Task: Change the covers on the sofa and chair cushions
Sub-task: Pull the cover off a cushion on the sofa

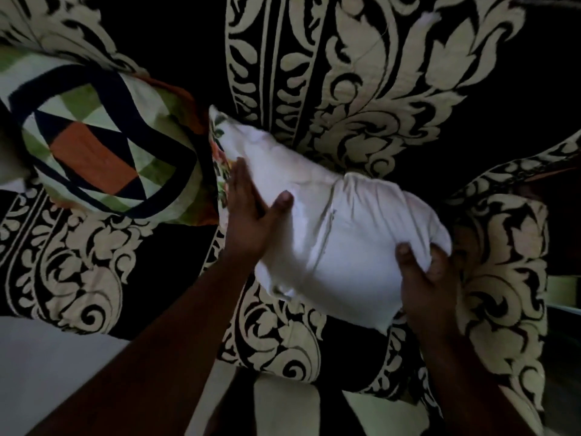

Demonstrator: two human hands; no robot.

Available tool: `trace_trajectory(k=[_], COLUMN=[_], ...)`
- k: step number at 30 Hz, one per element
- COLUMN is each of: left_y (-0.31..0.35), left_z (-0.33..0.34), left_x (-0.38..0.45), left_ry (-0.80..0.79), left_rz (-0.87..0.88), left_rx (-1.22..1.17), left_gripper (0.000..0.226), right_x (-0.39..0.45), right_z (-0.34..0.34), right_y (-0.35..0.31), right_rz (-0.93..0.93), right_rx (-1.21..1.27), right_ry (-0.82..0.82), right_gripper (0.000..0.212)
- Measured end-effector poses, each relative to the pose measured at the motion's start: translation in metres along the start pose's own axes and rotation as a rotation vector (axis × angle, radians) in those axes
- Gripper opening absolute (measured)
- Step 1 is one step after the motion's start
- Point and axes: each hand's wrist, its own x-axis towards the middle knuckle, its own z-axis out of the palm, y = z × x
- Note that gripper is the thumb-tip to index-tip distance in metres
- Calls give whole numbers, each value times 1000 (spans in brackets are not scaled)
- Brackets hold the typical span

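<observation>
A white cushion [342, 234] with a zip down its middle lies on the black and cream patterned sofa [393, 99]. A floral printed side [220, 158] shows along its left edge. My left hand [251, 215] holds the cushion's left side, fingers straight along the floral edge and thumb on the white face. My right hand [424, 278] grips the cushion's lower right corner, fingers curled under the bunched fabric. A second cushion [103, 146] in a green, orange and navy geometric cover leans on the sofa to the left.
The sofa's padded arm [503, 262] rises close on the right of the white cushion. A pale floor [56, 366] shows at the lower left, in front of the seat edge.
</observation>
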Motion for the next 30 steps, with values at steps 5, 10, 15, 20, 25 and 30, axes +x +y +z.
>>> trace_trajectory(k=[5,10,15,20,25,30], left_y=[-30,-23,-25,-5,-9,-20], left_z=[4,15,16,14,15,-2], left_x=[-9,-31,-29,-21,0,-3], left_ry=[-241,-79,-71,13,17,115], left_rz=[-74,44,83,67,-48,-170], left_rx=[322,407,483,642,505,440], left_gripper=[109,77,61,60,56,34], right_x=[-38,-37,16,51,29,5], right_z=[6,-17,-8,34,35,17], right_y=[60,83,30,21,35,56], right_rz=[115,111,-294,-264,-360,-347], right_rx=[-19,-232,-528,-847,-904,-940], right_ry=[-138,54,-57,-599,-379,-338], right_gripper=[57,72,99,135,131,114])
